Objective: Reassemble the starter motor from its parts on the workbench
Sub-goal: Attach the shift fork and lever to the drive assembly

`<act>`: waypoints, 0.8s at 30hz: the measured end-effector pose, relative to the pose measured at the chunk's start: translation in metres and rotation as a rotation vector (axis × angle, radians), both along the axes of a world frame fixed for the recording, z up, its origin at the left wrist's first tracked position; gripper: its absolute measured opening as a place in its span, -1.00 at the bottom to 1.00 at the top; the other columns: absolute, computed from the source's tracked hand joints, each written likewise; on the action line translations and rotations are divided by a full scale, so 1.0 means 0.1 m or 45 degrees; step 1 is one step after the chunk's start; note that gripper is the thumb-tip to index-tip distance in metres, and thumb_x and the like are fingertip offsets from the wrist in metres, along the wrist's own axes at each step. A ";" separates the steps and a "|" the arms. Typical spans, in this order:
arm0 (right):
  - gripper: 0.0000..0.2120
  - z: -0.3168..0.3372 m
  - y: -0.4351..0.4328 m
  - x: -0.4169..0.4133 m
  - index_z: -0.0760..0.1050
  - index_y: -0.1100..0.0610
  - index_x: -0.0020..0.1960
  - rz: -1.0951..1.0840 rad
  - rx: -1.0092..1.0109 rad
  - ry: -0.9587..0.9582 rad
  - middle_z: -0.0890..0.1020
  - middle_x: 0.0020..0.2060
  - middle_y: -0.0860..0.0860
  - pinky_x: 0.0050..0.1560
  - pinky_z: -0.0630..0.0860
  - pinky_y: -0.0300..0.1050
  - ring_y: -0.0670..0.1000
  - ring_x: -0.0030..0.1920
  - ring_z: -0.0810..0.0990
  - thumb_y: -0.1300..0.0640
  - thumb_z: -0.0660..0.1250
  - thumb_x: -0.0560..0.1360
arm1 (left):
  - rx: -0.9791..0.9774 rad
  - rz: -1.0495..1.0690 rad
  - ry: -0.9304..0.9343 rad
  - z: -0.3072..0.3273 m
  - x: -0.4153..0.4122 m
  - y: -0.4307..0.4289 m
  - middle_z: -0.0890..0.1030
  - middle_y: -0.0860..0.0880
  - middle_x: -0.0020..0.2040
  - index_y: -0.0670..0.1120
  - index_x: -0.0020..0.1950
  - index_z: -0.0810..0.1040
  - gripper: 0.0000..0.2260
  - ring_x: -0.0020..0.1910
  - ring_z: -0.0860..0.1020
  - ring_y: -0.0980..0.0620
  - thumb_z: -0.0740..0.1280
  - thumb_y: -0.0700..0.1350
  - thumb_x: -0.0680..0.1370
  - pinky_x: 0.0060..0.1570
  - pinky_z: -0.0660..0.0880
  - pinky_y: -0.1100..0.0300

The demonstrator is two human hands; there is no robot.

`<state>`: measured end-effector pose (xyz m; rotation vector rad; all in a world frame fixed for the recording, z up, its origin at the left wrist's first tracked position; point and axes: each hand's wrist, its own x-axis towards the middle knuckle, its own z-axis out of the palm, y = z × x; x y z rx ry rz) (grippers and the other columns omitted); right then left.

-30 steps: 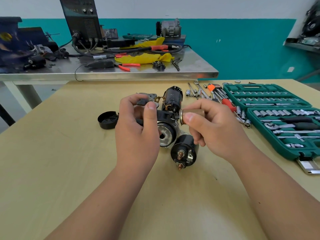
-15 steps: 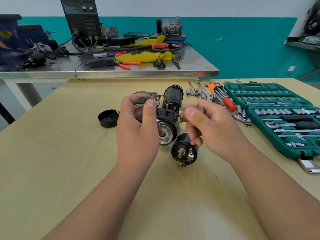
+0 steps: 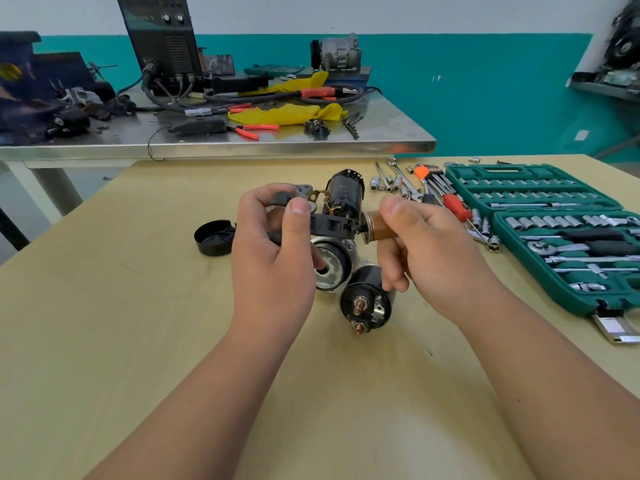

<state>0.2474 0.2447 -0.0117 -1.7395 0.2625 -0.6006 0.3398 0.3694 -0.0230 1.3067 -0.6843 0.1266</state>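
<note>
Pinching black lever w/ left hand, right hand gripping copper plunger, ends touching

A black plastic lever is held level above the counter, pinched in the left hand. Its right end meets a short copper-coloured plunger with a silver collar, pinched in the right hand. Below them lies a silver housing with a dark round opening. Just right of it lies a black solenoid, its 2 copper studs facing the viewer. Behind sits a black motor body. A black cap lies apart at the left, its open side showing.
</note>
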 end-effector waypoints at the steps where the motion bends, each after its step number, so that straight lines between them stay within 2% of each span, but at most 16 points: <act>1: -0.63 0.00 0.00 0.00 0.56 -0.13 -0.36 0.009 0.030 0.009 0.45 -0.61 0.02 -0.40 0.51 -0.11 0.01 -0.58 0.40 -0.30 0.17 0.46 | -0.004 -0.016 -0.008 0.00 -0.01 0.00 0.59 0.07 -0.29 0.09 0.02 0.44 -0.92 -0.50 0.50 0.14 0.22 -0.11 0.63 -0.46 0.45 0.33; 6: -0.53 -0.02 -0.03 0.02 0.52 -0.03 -0.43 0.039 0.156 -0.019 0.41 -0.64 0.01 -0.40 0.49 -0.09 -0.01 -0.61 0.37 -0.38 0.20 0.38 | -0.030 -0.083 0.011 -0.01 0.00 0.00 0.50 0.07 -0.38 0.09 0.03 0.46 -0.91 -0.50 0.49 0.11 0.19 -0.09 0.62 -0.43 0.46 0.32; 8: -0.52 -0.03 -0.05 0.02 0.49 0.00 -0.41 0.056 0.289 -0.092 0.37 -0.66 0.00 -0.42 0.47 -0.09 -0.02 -0.63 0.34 -0.38 0.22 0.38 | -0.094 -0.262 0.314 0.00 0.04 -0.02 0.43 0.06 -0.46 0.04 0.01 0.50 -0.88 -0.53 0.45 0.05 0.18 -0.08 0.65 -0.43 0.47 0.25; 11: -0.48 -0.02 -0.12 0.03 0.46 0.16 -0.26 0.110 0.532 -0.196 0.32 -0.67 -0.03 -0.48 0.43 -0.16 -0.05 -0.66 0.29 -0.32 0.22 0.46 | -0.245 -0.700 0.892 0.03 0.12 -0.04 0.33 0.04 -0.52 -0.04 -0.05 0.53 -0.81 -0.57 0.37 0.06 0.16 -0.05 0.67 -0.44 0.48 0.22; 13: -0.46 -0.01 -0.15 0.03 0.44 0.21 -0.16 0.113 0.590 -0.194 0.32 -0.67 -0.04 -0.48 0.42 -0.18 -0.05 -0.66 0.27 -0.31 0.23 0.45 | -0.245 -0.847 1.053 0.03 0.14 -0.04 0.30 0.05 -0.52 -0.03 -0.11 0.53 -0.79 -0.57 0.35 0.08 0.19 -0.02 0.64 -0.44 0.48 0.24; 16: -0.49 -0.03 -0.14 0.03 0.44 0.16 -0.23 0.103 0.573 -0.166 0.33 -0.66 -0.03 -0.48 0.42 -0.16 -0.04 -0.65 0.27 -0.32 0.25 0.38 | -0.207 -0.951 1.110 0.03 0.12 -0.05 0.29 0.08 -0.53 -0.02 -0.02 0.51 -0.88 -0.58 0.33 0.11 0.24 -0.01 0.55 -0.45 0.49 0.26; 18: -0.55 -0.04 -0.11 0.04 0.43 0.11 -0.31 0.097 0.553 -0.143 0.33 -0.65 -0.01 -0.48 0.42 -0.15 -0.03 -0.65 0.27 -0.29 0.25 0.38 | -0.173 -0.955 1.153 0.03 0.11 -0.06 0.28 0.08 -0.54 0.00 0.04 0.52 -0.89 -0.59 0.33 0.12 0.22 -0.04 0.60 -0.46 0.49 0.27; 24: -0.56 -0.05 -0.01 0.06 0.39 0.12 -0.34 0.090 0.498 -0.071 0.33 -0.65 0.01 -0.49 0.44 -0.13 -0.01 -0.64 0.26 -0.28 0.25 0.37 | -0.097 -0.948 1.278 0.04 0.13 -0.06 0.30 0.07 -0.57 -0.01 -0.14 0.46 -0.82 -0.62 0.34 0.15 0.18 -0.04 0.64 -0.52 0.49 0.28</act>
